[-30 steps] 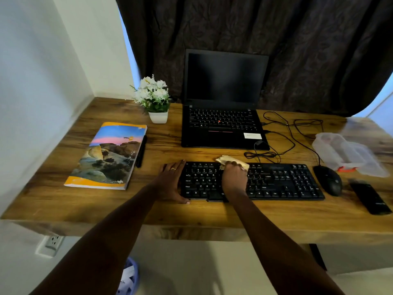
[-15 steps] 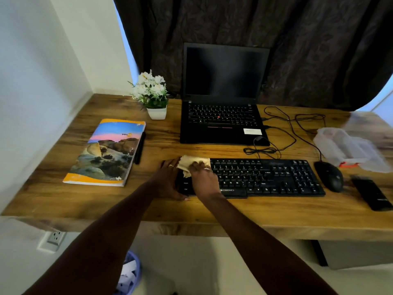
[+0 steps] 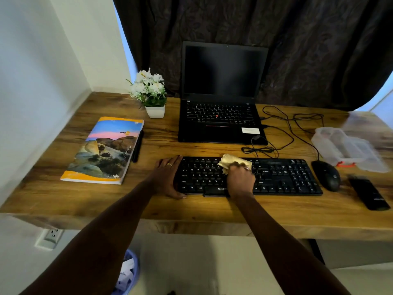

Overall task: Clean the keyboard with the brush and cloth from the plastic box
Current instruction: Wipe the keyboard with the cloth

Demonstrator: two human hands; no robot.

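A black keyboard (image 3: 282, 177) lies near the front edge of the wooden desk (image 3: 212, 209). My right hand (image 3: 241, 179) grips a crumpled yellow cloth (image 3: 229, 161) and presses it on the keys around the keyboard's middle. My left hand (image 3: 167, 175) lies flat with fingers spread against the keyboard's left end, thumb at its front corner. A clear plastic box (image 3: 344, 146) stands at the right with something orange-red (image 3: 345, 164) at its front; I cannot tell whether that is the brush.
An open black laptop (image 3: 221, 116) stands behind the keyboard, with looped cables (image 3: 276, 135) to its right. A mouse (image 3: 326, 175) and a black phone (image 3: 370, 192) lie right of the keyboard. A notebook (image 3: 106, 150), a pen (image 3: 137, 145) and a flower pot (image 3: 152, 94) are left.
My right hand has swept the cloth from the keyboard's middle to its left end and back to the middle. My left hand has stayed at the left end.
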